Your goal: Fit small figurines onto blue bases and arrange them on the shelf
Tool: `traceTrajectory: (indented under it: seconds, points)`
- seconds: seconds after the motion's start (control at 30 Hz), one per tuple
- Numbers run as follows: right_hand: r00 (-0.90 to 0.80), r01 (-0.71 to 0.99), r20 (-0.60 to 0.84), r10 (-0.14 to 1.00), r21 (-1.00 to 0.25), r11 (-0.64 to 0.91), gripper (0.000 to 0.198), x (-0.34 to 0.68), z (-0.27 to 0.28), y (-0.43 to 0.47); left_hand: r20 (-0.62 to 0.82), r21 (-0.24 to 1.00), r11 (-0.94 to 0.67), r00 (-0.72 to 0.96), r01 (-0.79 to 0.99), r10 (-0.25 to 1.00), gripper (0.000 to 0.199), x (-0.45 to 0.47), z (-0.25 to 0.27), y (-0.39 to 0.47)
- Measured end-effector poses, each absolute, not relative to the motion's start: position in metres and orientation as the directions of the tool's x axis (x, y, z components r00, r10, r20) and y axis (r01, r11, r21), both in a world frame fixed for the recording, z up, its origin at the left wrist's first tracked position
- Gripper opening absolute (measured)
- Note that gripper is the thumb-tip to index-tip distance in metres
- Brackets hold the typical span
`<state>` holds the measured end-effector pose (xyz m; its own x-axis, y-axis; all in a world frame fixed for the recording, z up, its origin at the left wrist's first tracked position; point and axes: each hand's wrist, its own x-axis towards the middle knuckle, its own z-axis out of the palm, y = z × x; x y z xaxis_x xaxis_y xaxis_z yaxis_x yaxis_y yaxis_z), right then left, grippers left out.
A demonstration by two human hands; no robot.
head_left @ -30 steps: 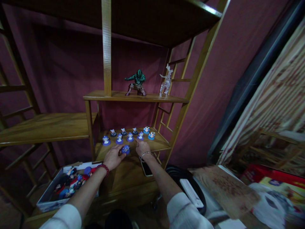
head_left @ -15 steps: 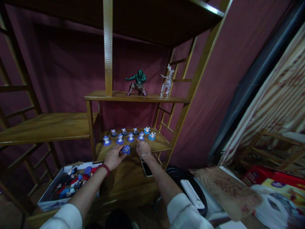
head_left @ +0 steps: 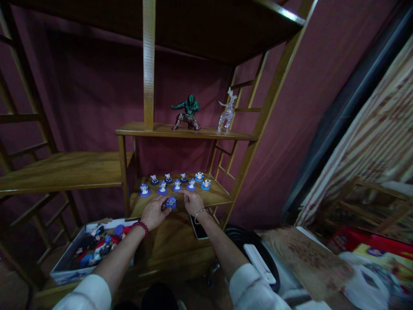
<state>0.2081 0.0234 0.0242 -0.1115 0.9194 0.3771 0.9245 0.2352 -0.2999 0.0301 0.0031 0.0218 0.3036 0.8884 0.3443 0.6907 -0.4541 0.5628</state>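
Observation:
My left hand, with a red bead bracelet at the wrist, is closed on a small purple figurine held by its round base at the shelf's front. To the right of it, my right hand holds nothing; its index finger stretches left, just in front of the row of purple-based figurines. In that row a purple figurine stands between others of its kind. Behind stand black-based figurines, and to the right two blue-based cow figurines. Below my right wrist lies a phone, partly covered.
A box of mixed figurines stands at lower left. On the upper shelf are a green crouching statue and a clear deer figure. Wooden posts frame the shelves. A white plastic bag lies at lower right.
My right hand has drawn back slightly from the purple row, and its index finger now stretches out to the left. The left hand and its figurine stay nearly still.

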Motion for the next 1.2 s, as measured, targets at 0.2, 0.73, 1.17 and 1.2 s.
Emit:
traceTrajectory:
  seconds: [0.2, 0.73, 1.17, 1.2]
  points:
    - [-0.307, 0.865, 0.395, 0.866, -0.263, 0.427, 0.045, 0.200, 0.027, 0.025, 0.330, 0.569, -0.442, 0.300, 0.693, 0.895, 0.036, 0.031, 0.025, 0.001]
    - [-0.326, 0.906, 0.296, 0.898, -0.174, 0.386, 0.054, 0.183, 0.032, 0.033, 0.369, 0.552, -0.471, 0.305, 0.688, 0.878, 0.035, 0.030, 0.021, 0.004]
    - [-0.289, 0.925, 0.296, 0.910, -0.158, 0.345, 0.051, 0.181, 0.032, 0.030, 0.373, 0.553, -0.473, 0.304, 0.686, 0.877, 0.037, 0.030, 0.023, 0.002]
    - [-0.286, 0.926, 0.297, 0.911, -0.158, 0.343, 0.051, 0.181, 0.032, 0.030, 0.377, 0.554, -0.476, 0.305, 0.683, 0.875, 0.037, 0.030, 0.023, 0.002]
